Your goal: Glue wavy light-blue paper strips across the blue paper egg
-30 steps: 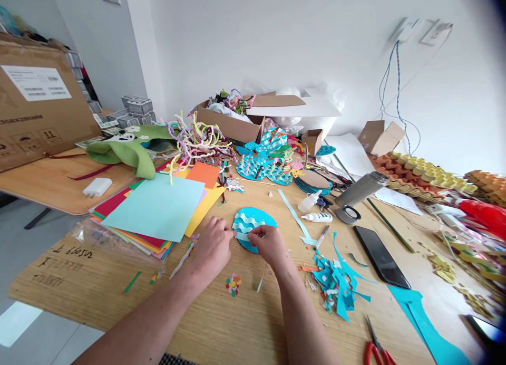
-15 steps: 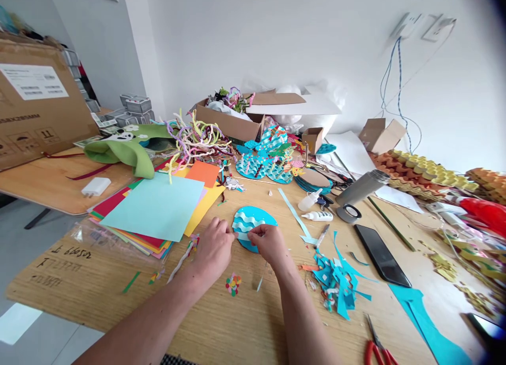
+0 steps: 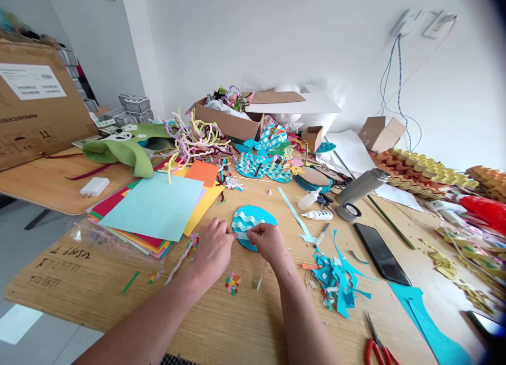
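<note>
A blue oval disc (image 3: 265,213) lies on the table, crossed by pale blue wavy paper strips. The lowest wavy paper strip (image 3: 242,236) runs between my two hands over the disc's lower part. At the disc's left edge, my left hand (image 3: 214,247) is closed, thumb and forefinger pinching the strip's left end. My right hand (image 3: 266,242) covers the disc's lower right, its fingers pinched together on the strip's other end. Small coloured paper dots (image 3: 233,284) and a thin pale paper scrap (image 3: 259,283) lie nearer me.
Left stands a stack of coloured paper (image 3: 154,207). Two glue bottles (image 3: 318,215), a grey flask (image 3: 361,186) and a phone (image 3: 382,253) lie to the right. Blue paper scraps (image 3: 343,286) and red-handled scissors (image 3: 377,346) are nearer me. Pipe cleaners (image 3: 197,138) heap behind.
The view shifts very slightly. Both hands keep their places at the disc, and nothing else has visibly moved.
</note>
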A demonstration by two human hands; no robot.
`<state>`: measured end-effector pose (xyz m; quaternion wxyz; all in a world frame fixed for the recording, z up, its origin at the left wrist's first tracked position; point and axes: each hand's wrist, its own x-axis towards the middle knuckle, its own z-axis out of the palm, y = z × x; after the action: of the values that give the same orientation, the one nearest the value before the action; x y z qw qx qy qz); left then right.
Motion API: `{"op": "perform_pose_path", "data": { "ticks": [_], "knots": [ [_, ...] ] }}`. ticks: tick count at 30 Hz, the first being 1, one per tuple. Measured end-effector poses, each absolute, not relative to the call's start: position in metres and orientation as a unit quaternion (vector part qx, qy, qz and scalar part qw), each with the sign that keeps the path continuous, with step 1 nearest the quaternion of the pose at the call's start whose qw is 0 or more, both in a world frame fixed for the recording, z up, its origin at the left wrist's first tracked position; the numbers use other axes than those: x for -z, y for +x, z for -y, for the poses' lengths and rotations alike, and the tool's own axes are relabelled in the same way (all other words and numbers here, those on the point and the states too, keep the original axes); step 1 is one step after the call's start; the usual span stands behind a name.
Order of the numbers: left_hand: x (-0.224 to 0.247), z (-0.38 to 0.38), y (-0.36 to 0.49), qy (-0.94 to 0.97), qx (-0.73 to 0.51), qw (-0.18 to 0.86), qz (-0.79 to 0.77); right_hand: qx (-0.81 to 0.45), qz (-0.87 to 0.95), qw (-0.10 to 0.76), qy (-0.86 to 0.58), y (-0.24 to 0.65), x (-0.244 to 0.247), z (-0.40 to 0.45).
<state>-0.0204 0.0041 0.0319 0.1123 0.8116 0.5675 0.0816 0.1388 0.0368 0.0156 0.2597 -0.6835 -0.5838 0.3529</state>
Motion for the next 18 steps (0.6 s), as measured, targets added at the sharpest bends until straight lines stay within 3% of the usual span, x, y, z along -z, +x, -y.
{"op": "perform_pose_path", "data": {
  "ticks": [18],
  "knots": [
    [-0.0352, -0.0015, -0.0204, 0.829, -0.091, 0.101, -0.542, -0.456, 0.537, 0.344, -0.621, 0.1320, -0.0187, -0.0342]
  ]
}}
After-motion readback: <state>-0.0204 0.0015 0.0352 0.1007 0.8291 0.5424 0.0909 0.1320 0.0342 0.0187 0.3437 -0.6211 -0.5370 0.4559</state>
